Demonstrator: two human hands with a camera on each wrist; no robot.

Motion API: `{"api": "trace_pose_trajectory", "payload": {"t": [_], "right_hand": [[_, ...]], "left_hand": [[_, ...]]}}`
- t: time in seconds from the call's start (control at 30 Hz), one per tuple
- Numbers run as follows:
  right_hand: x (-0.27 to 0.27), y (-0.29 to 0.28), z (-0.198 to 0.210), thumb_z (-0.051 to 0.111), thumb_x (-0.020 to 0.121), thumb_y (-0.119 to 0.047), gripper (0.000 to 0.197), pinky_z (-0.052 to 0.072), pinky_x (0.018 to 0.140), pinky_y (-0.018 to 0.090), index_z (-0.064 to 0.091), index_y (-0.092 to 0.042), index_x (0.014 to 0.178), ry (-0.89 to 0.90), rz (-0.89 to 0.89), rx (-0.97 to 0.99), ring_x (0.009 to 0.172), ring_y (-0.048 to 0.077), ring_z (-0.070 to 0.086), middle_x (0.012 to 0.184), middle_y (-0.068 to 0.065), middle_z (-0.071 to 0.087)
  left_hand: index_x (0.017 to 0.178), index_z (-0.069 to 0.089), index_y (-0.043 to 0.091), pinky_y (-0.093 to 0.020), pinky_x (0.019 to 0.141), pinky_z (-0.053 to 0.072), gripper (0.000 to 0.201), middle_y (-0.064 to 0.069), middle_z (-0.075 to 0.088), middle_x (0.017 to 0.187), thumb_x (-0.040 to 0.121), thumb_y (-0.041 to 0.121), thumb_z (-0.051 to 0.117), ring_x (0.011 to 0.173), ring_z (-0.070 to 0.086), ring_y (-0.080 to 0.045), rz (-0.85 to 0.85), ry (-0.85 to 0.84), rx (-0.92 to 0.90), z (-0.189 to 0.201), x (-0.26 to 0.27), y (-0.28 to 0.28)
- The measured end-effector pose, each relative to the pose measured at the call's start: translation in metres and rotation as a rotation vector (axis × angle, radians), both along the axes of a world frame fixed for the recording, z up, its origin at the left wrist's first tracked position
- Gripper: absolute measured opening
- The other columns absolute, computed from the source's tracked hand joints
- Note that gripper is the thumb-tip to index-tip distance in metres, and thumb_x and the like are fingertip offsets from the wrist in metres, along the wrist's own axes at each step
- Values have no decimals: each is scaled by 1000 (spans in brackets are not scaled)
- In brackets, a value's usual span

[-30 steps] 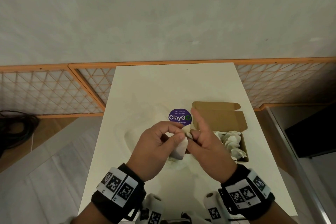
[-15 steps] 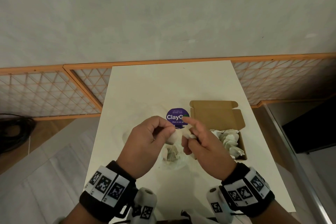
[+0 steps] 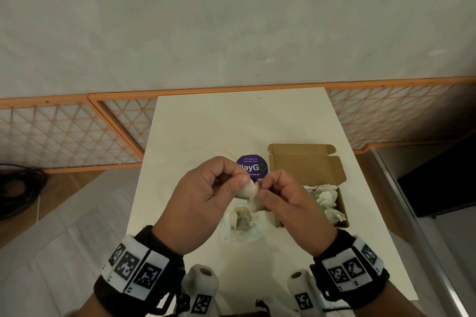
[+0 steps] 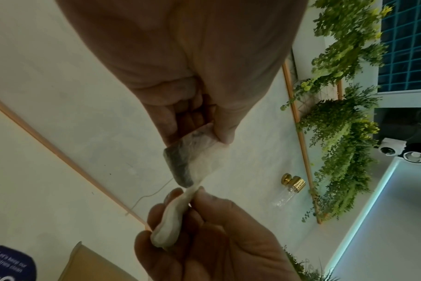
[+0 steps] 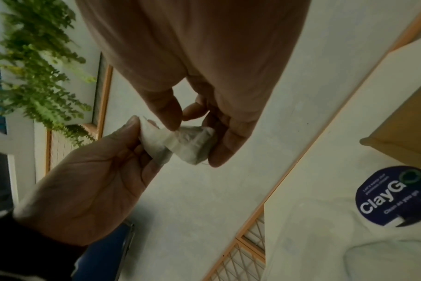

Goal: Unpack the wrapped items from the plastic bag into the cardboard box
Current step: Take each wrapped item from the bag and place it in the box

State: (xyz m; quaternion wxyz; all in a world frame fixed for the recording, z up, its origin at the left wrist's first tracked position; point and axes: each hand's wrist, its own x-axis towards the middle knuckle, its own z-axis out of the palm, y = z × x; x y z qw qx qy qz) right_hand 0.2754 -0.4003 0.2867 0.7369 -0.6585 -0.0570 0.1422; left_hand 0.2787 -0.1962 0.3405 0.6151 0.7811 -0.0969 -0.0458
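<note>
Both hands hold one white wrapped item (image 3: 249, 190) above the table, between the bag and the box. My left hand (image 3: 242, 181) pinches the packet end, which shows dark contents (image 4: 190, 157). My right hand (image 3: 262, 188) pinches the twisted other end (image 4: 171, 218), so the wrap stretches between the two. The clear plastic bag (image 3: 231, 229) lies on the table just below, with more wrapped items (image 3: 242, 219) inside. The open cardboard box (image 3: 306, 172) sits to the right and holds several white wrapped items (image 3: 325, 198).
A round purple "ClayGO" sticker (image 3: 253, 167) lies on the white table (image 3: 231, 123) behind my hands. An orange lattice fence (image 3: 64, 136) runs behind the table. A dark unit (image 3: 443, 180) stands at the right, and black cables (image 3: 15, 188) lie on the floor at the left.
My right index finger, which stuck out straight a second ago, has curled in to pinch the item. The item no longer hangs below my left hand and now stretches between both hands.
</note>
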Motion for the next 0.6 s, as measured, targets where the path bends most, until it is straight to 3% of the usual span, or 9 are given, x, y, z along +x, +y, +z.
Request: {"api": "trace_pose_trajectory", "payload": {"t": [0.1,0.2,0.27,0.4,0.5,0.6], "right_hand": [[2,0,2,66,95,-2,31,57,82,35,54,-3,123,32,17,98,83,25,67,93,7,72],[1,3,6,67,94,-2,44,54,70,24,54,-10,135,52,54,128,76,20,66,89,7,70],[0,5,7,66,96,1,31,52,68,21,62,-8,126,41,40,106,75,14,66,88,3,70],[-4,3,4,71,95,-9,3,52,72,30,70,-9,98,-25,56,8,75,17,64,81,4,70],[-7,0,7,73,93,-9,2,51,70,22,71,-8,92,-54,60,28,74,13,64,81,3,72],[-8,-2,12,79,89,-18,8,54,79,27,74,-15,94,-71,34,104,90,17,64,101,3,73]], "left_hand": [[98,69,10,-31,81,60,6,-5,77,90,100,12,64,85,75,-21,-30,-5,-13,4,-1,1],[97,69,11,-25,75,58,9,-5,76,88,98,17,63,80,74,-19,-24,-4,-23,9,-2,2],[97,69,13,-26,75,59,13,-4,77,88,96,24,62,79,76,-19,-18,6,-20,11,-1,2],[97,69,11,-24,73,58,14,-7,77,86,98,21,61,77,76,-21,-5,-2,-19,10,1,5],[97,69,8,-25,74,58,11,-10,76,85,101,15,61,77,75,-22,18,29,-34,4,3,8],[97,69,6,-25,73,57,11,-9,76,86,101,12,61,75,75,-17,19,58,-46,-2,3,7]]}}
